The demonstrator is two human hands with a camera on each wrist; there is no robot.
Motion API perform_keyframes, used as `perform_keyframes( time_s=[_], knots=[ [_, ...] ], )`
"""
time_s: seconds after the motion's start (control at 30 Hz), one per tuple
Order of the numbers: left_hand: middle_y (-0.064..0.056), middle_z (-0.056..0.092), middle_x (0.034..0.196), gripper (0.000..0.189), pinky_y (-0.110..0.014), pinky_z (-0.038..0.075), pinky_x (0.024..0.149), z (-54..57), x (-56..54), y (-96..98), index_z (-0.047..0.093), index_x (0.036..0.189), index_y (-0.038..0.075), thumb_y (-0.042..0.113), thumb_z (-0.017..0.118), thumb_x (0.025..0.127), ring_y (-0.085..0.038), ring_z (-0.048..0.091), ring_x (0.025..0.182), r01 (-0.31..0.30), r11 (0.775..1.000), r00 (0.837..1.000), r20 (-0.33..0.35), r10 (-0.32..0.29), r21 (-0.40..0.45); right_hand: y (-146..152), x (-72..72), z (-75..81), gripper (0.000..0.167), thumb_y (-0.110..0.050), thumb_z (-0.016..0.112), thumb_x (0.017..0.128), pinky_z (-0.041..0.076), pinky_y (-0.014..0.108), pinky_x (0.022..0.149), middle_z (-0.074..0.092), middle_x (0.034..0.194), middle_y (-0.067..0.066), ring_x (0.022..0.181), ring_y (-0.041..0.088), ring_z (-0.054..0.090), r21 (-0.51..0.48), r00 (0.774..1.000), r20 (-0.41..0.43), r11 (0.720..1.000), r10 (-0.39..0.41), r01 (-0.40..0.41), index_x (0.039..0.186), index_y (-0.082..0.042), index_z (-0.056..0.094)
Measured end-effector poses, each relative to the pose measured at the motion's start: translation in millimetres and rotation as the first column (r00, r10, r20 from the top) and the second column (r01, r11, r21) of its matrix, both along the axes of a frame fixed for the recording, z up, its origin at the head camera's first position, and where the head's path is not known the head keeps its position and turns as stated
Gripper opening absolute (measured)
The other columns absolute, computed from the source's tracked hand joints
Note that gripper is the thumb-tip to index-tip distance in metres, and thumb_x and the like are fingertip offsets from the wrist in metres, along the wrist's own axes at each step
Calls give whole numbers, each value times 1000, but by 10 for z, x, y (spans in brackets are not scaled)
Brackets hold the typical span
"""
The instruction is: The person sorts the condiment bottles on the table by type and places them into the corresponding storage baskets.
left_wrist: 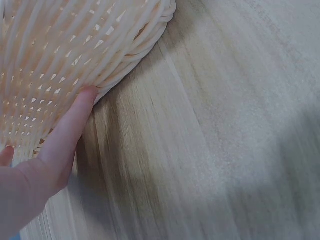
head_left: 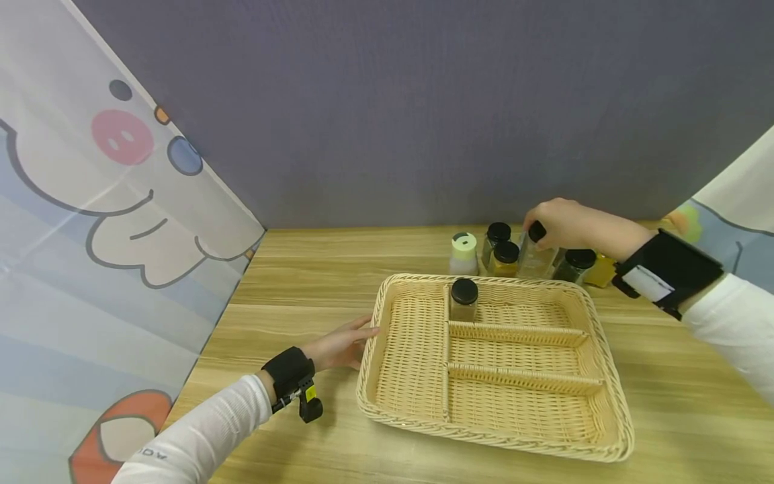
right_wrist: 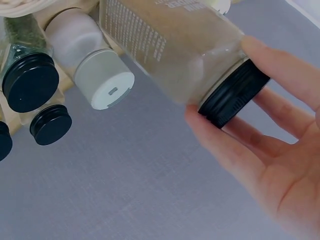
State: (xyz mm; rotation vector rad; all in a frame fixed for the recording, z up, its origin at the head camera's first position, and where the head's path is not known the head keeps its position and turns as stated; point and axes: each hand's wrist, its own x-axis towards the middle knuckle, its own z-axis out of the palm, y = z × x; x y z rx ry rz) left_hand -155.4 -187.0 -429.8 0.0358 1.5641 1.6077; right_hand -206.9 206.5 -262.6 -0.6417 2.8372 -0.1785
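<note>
My right hand (head_left: 559,225) grips a clear spice jar (right_wrist: 170,50) with light brown powder by its black lid, thumb and fingers around the lid's edge. In the head view this jar is behind the wicker basket (head_left: 617,396), among other jars. At the basket's left side is my left hand (head_left: 341,344), with a finger at the rim. The left wrist view shows an extended finger (left_wrist: 72,120) touching the woven wall near the braided edge. A black-lidded jar (head_left: 463,302) stands inside the basket, in its back compartment beside the long divider.
Behind the basket stand a jar with a pale green cap (head_left: 463,254), black-lidded jars (head_left: 504,259), another dark jar (head_left: 574,265) and a yellow one (head_left: 600,271). A grey wall (head_left: 393,134) rises behind the wooden table (head_left: 290,282); a printed curtain (head_left: 121,269) hangs at left.
</note>
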Motion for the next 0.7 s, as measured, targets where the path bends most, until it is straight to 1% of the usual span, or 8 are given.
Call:
perform_keyframes(
  time_s=[0.17,0.43,0.57,0.7],
  knots=[
    [-24,32,135,64,-56,42,82,-2,2,-2,9,142,15,30,46,92,-39,40,117,-5,1000,1000,-3,5,-4,-27,47,21,35,-6,71,71,47,38,63,58,103,22,88,33,55,-7,1000,-14,1000,14,-14,103,4,60],
    [-24,28,137,65,-56,42,82,-16,-3,-2,8,142,16,31,46,92,-41,34,121,5,1000,1000,-3,-5,12,-80,123,40,32,-5,70,72,44,35,60,58,103,20,85,30,55,-19,999,-7,999,37,-38,102,2,60],
    [-24,27,138,65,-56,42,81,-17,-3,-3,7,142,15,31,46,92,-41,33,121,10,1000,1000,-5,-10,13,-103,155,43,33,-5,71,72,46,36,62,60,101,18,86,31,56,-28,998,-4,997,70,-70,102,2,61],
    [-24,27,138,65,-56,42,82,-9,0,-2,7,142,15,31,45,92,-42,33,121,9,1000,1000,-3,-9,14,-123,184,43,34,-5,71,71,46,36,62,59,103,19,88,33,56,-41,995,1,995,96,-96,103,2,61]
  ],
)
